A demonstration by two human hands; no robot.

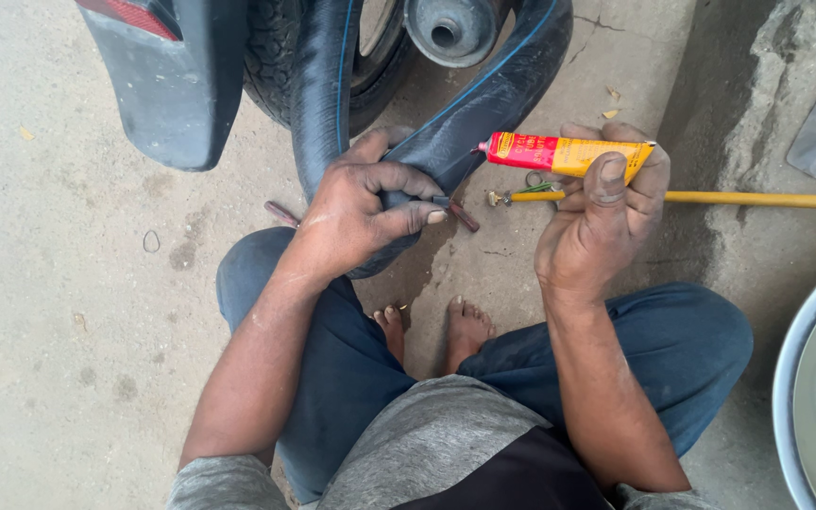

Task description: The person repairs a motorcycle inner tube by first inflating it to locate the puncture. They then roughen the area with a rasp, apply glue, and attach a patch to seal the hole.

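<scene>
At frame centre my left hand (361, 212) was clamped on the black inner tube (446, 142), folded over my knee. Just right of it, my right hand (602, 222) gripped a red-and-yellow glue tube (564, 154), nozzle pointing left toward the rubber.

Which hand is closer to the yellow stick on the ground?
Right. The right hand holding the glue tube sits just over the yellow stick. The left hand grips the black inner tube, farther off.
</scene>
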